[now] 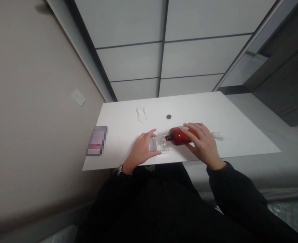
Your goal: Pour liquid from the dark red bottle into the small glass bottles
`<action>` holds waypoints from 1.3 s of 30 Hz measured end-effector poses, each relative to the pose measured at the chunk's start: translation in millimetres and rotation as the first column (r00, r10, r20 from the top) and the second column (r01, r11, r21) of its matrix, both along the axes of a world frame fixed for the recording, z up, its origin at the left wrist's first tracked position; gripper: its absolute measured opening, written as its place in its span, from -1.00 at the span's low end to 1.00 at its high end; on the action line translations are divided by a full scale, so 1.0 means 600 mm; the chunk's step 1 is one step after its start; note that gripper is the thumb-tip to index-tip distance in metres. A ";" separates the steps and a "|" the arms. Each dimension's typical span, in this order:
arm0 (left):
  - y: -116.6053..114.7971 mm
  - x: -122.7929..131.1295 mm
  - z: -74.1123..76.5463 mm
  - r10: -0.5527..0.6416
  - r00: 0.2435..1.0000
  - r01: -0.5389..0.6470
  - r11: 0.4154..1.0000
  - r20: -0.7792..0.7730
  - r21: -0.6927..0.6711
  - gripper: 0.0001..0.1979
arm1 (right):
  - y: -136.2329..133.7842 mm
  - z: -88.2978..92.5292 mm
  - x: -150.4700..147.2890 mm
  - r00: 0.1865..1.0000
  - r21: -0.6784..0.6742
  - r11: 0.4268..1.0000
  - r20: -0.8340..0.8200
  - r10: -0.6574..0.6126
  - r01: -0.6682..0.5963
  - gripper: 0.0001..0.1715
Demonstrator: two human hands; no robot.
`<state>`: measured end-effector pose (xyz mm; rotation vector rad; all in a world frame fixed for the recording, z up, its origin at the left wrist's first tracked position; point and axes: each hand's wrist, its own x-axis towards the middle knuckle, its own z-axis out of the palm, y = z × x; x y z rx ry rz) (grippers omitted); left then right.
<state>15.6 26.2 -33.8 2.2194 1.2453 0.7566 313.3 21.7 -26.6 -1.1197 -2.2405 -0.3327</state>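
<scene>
A reddish-brown bottle (178, 136) lies tipped nearly on its side, with my right hand (202, 141) wrapped round its body. Its uncapped dark neck points left, just over the right part of a clear plastic container (165, 147). The container is low and appears divided into compartments; I cannot make out how much is in it. My left hand (142, 148) grips the container's left end between thumb and fingers. A small round dark cap (168, 116) lies on the white table (199, 106), beyond the bottle.
Crumpled thin white material (141, 114) lies toward the table's back left. A pale bunched item (218, 136) is right of my right hand. At the left edge sits a pinkish, blurred-out object (96, 141). A wall (37, 101) stands left, white panels (136, 64) behind.
</scene>
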 end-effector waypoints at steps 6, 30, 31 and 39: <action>0.000 0.000 0.001 0.001 1.000 -0.001 1.000 0.001 0.015 -0.01 | -0.001 0.012 -0.002 0.999 0.020 1.000 0.044 -0.008 0.007 -0.12; 0.002 0.002 -0.004 -0.002 1.000 0.002 1.000 -0.024 0.029 -0.02 | 0.002 0.023 -0.003 0.992 0.122 0.993 0.124 -0.017 0.001 -0.04; 0.002 0.002 -0.003 -0.001 1.000 0.001 1.000 -0.025 0.028 -0.02 | 0.002 0.024 -0.004 0.992 0.119 0.993 0.124 -0.018 0.003 -0.04; 0.001 0.003 0.001 -0.001 1.000 0.001 1.000 -0.022 0.015 -0.02 | 0.004 0.028 -0.004 0.991 0.122 0.992 0.130 -0.008 -0.008 -0.10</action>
